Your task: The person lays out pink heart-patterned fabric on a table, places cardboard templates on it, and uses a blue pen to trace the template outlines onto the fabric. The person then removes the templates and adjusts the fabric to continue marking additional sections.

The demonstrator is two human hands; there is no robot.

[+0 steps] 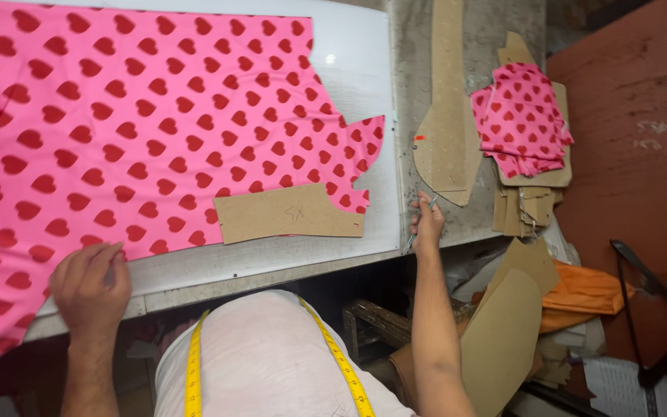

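Left hand spread flat on pink heart fabric at near worktop edge, pinning it smooth. Right hand closed around scissors beside fabric's right edge. Cardboard pattern lies on fabric as cutting guide.

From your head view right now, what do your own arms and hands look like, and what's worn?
Both the left hand and right hand are bare: no gloves, rings or watch visible. The forearms show no sleeves. A pale shirt covers the torso, with a yellow measuring tape draped around the neck.
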